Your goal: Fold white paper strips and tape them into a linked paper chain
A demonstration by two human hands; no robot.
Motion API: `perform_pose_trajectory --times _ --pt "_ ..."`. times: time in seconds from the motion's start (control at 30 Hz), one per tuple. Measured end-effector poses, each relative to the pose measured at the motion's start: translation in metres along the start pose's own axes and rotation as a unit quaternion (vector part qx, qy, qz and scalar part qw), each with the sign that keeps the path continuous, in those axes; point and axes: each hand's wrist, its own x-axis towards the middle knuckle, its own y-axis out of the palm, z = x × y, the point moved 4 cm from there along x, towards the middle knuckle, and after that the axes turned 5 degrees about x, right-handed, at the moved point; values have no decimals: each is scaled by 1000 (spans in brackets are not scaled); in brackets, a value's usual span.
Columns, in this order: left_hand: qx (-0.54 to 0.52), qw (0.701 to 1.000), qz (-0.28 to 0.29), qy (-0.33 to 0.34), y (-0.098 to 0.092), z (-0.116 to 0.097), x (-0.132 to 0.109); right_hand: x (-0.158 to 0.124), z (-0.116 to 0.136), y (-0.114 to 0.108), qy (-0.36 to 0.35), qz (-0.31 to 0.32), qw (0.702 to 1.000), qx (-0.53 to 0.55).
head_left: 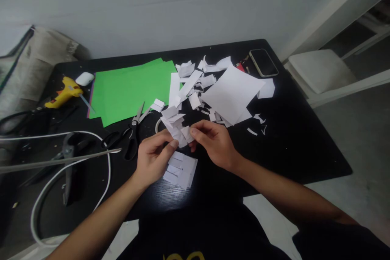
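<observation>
Above the near part of the black table (292, 146), my left hand (154, 156) pinches the lower end of a white paper strip (172, 127) with folded tabs standing on it. My right hand (217, 145) grips a small white paper piece (186, 133) between thumb and fingertips, right against that strip; whether the two are joined I cannot tell. Just below both hands lies a small flat stack of white paper (183, 170) with flaps on top. Black-handled scissors (134, 128) rest with blades apart, left of my left hand.
Green sheets (131, 89) lie at the back left, beside a yellow glue gun (67, 90) and a white mouse-shaped object (84, 79). White paper scraps (195, 85) and larger white sheets (233, 95) cover the middle. A phone (263, 63) sits back right; a white cable (108, 178) loops at left.
</observation>
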Motion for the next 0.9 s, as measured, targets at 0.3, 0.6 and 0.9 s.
perform_pose_trajectory --times 0.3,0.6,0.9 --pt "-6 1000 -5 -13 -1 2 -2 1 0 1 0 3 1000 8" --pt "-18 999 -12 -35 -2 6 -4 2 1 -1 13 2 1000 11" --pt "-38 998 -18 -46 -2 13 -8 1 1 -1 12 5 1000 15"
